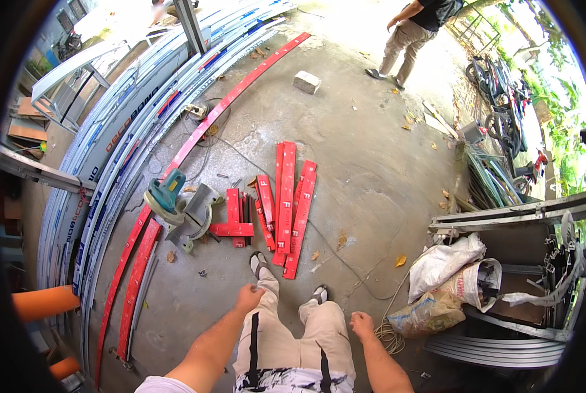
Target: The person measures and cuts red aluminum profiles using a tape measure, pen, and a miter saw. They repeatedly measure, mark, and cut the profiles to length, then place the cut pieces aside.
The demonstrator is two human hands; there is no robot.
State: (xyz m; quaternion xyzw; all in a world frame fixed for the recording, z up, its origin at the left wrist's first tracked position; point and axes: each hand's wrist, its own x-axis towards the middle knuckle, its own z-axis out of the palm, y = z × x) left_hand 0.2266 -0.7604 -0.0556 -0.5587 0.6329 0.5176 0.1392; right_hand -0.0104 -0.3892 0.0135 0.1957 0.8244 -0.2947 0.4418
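Concrete floor (371, 223), sunlit toward the far end, carries everything — no tabletop in sight. Just ahead of the person's feet lie short red lengths (284, 196) in a loose fan, with smaller red pieces (232, 229) laid crosswise to their left, near a teal saw (167, 191). I'd judge a fair batch done, since these lie grouped; a long red strip (240, 88), running past the saw in one sweep, looks uncut. How many more are wanted, I can't tell.

Left hand (248, 299) hangs by the left knee, right hand (361, 324) out beside the right leg; fingers look curled, nothing shows in them, and I can't tell how tightly they close.

As for writing — pale letters repeat along the red film, blue and orange-red lettering marks the wrapped profiles (129, 111), and red print shows on a sack (468, 283).
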